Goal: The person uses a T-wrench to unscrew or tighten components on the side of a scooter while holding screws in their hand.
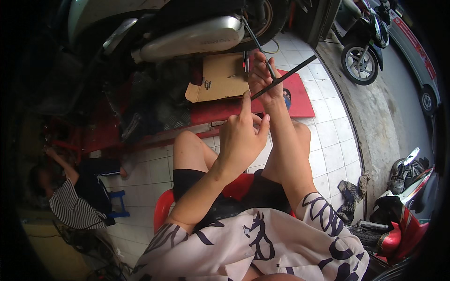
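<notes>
A dark T-handle wrench [295, 67] reaches up from my hands to the rear wheel area of a raised motorbike, beside its silver engine cover [201, 41]. My right hand [267, 82] is palm up under the wrench, its fingers curled loosely about the shaft just above the crossbar. The near end of the crossbar meets the stretched index finger of my left hand [243, 138]. That hand grips nothing: the thumb stands apart and the other fingers are partly bent. Where the wrench tip sits on the bike is too small to make out.
A flattened cardboard piece [218, 86] with small tools lies on the red lift platform [302, 96] under the bike. At the left, a person in a striped shirt [77, 206] sits by a blue stool [121, 203]. Motorbikes [361, 58] and a dark rag [347, 194] are at the right.
</notes>
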Demonstrator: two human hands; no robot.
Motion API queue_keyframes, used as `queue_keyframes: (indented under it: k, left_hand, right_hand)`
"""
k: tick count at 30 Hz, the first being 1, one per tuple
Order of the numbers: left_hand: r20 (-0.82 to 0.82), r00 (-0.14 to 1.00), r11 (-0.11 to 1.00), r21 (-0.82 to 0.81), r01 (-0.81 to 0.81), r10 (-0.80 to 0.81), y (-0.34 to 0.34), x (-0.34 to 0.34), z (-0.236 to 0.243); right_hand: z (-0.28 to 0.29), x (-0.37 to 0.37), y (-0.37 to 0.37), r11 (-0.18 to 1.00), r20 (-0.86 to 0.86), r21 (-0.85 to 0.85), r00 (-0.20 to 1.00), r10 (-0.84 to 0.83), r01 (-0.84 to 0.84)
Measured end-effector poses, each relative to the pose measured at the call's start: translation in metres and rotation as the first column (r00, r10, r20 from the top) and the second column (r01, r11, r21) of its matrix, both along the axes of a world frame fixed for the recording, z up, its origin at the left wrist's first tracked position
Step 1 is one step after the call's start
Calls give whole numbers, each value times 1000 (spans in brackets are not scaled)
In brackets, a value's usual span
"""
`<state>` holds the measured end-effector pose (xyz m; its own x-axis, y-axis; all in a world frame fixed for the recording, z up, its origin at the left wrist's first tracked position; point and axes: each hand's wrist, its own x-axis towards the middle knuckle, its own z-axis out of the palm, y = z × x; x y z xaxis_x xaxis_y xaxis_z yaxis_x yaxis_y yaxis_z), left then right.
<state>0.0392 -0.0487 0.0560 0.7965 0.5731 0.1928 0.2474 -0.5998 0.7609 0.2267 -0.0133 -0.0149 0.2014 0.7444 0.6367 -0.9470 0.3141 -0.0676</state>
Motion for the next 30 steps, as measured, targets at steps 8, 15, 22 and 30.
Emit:
queue_keyframes:
  k: [8,15,22,30]
  left_hand:
    - [366,917,980,-49,191,-160,-17,37,31]
    - [246,949,968,-108,227,-196,-16,29,-7]
    - [391,919,995,-70,78,-44,-14,27,19]
    - [404,911,993,-43,113,-86,-12,34,31]
  right_hand:
    - [3,-4,3,999,-22,-18,999,-29,28]
    - [8,-4,6,999,-123,-35,992,11,-16]
    - [3,3,2,997,-92,-81,996,-2,-5]
    - [-6,2,13,1000,-132,-13,991,4,-6]
